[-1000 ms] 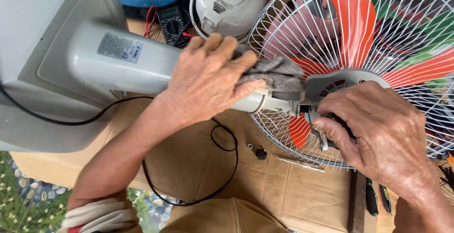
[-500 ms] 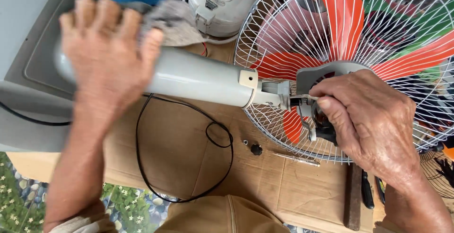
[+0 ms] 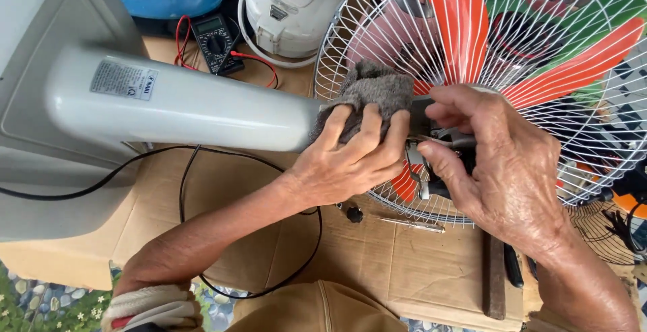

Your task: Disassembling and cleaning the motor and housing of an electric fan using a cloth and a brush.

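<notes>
Item: grey rag (image 3: 371,93), bunched, soft and light by our judgement; it should crush to any shape and wants a whole-palm hold. Location: pressed on the fan neck (image 3: 202,106) where the grey column meets the wire guard (image 3: 539,49). Our left hand (image 3: 350,160) lies directly under and around it, fingers clamping it to the column. Our right hand (image 3: 502,163) sits just beside, touching, fingers clenched on the dark pivot fitting (image 3: 435,187). The fan we judge stiff and bulky, its guard wires easily bent; we grip it at the neck.
</notes>
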